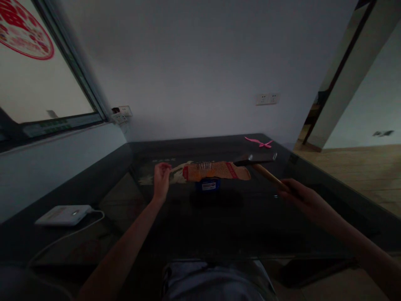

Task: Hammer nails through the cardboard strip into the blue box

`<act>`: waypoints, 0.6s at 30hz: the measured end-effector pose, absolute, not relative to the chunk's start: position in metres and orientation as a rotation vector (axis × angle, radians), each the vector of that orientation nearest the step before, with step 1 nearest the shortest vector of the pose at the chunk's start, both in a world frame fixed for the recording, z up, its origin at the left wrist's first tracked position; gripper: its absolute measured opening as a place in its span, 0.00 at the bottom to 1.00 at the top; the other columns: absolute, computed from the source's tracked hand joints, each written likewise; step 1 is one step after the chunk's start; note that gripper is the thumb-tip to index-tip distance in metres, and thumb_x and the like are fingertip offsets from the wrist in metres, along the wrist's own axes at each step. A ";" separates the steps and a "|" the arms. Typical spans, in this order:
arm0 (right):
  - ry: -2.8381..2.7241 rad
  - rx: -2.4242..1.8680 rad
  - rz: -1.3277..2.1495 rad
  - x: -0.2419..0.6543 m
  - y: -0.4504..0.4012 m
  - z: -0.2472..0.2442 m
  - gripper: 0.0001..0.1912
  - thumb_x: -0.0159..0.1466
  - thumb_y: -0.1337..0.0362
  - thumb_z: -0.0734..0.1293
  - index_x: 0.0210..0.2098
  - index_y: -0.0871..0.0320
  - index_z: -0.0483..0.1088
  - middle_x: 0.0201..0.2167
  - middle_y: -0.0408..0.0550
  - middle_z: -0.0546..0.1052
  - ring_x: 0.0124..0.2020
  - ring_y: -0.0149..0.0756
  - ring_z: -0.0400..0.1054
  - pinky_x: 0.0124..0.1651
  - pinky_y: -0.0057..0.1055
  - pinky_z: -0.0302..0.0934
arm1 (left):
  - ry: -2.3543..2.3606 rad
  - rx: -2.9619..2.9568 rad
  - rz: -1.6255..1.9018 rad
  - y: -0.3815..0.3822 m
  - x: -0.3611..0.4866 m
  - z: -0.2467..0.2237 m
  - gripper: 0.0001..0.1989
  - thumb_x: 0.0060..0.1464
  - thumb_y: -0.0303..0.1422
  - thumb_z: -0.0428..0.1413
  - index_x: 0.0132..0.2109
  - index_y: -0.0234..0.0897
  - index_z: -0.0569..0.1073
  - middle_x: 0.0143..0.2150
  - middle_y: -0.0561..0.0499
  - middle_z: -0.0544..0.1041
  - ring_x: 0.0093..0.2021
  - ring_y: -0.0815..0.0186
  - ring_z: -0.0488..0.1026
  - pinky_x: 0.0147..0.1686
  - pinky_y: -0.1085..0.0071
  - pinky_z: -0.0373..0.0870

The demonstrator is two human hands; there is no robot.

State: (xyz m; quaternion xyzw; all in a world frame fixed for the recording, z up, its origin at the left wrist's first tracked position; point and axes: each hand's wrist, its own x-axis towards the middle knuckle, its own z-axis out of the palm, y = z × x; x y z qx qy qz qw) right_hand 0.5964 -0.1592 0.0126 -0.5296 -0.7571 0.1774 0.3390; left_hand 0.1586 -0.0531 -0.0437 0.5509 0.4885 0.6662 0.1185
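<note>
My right hand point(297, 193) is wrapped round the wooden handle of a hammer point(269, 174), whose dark metal head is raised just beyond the right end of a cardboard piece point(219, 170). A row of several nails point(204, 165) stands upright along the middle of the cardboard. Beneath it sits a blue container point(208, 185) with a white label. Beside the cardboard's pale, torn-looking left end is my left hand point(161, 179), its fingers curled together; what they hold, if anything, is too dim to make out.
A white device point(64, 215) with a cable lies at the left of the dark glossy table point(175, 234). A pink ribbon point(261, 143) rests near the far right corner. Behind the table is a wall with sockets point(267, 99); a window point(40, 83) is at left.
</note>
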 end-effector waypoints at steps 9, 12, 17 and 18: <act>-1.979 -1.479 0.545 0.617 -0.179 -0.035 0.22 0.56 0.48 0.64 0.43 0.56 0.72 0.38 0.50 0.78 0.38 0.43 0.72 0.39 0.33 0.67 | 1.235 1.617 1.105 -0.047 0.194 -0.094 0.31 0.39 0.31 0.63 0.52 0.34 0.64 0.53 0.40 0.70 0.51 0.57 0.70 0.52 0.56 0.65; -2.064 -1.497 0.495 0.614 -0.175 -0.041 0.21 0.57 0.49 0.64 0.43 0.55 0.73 0.40 0.50 0.78 0.39 0.43 0.72 0.41 0.33 0.66 | 1.215 1.647 1.086 -0.038 0.209 -0.093 0.32 0.38 0.33 0.64 0.52 0.33 0.65 0.55 0.39 0.69 0.55 0.56 0.66 0.57 0.55 0.60; -2.200 -1.531 0.404 0.611 -0.162 -0.044 0.18 0.59 0.51 0.62 0.44 0.52 0.72 0.41 0.49 0.77 0.39 0.44 0.72 0.41 0.37 0.65 | 1.373 1.653 1.049 -0.024 0.220 -0.088 0.30 0.39 0.32 0.64 0.51 0.31 0.66 0.52 0.38 0.71 0.53 0.57 0.69 0.56 0.56 0.61; -2.221 -1.535 0.393 0.611 -0.159 -0.044 0.17 0.60 0.52 0.62 0.44 0.52 0.71 0.41 0.49 0.77 0.39 0.44 0.72 0.41 0.37 0.64 | 1.378 1.686 1.038 -0.022 0.224 -0.087 0.29 0.40 0.32 0.63 0.51 0.31 0.67 0.52 0.39 0.72 0.52 0.57 0.69 0.56 0.56 0.62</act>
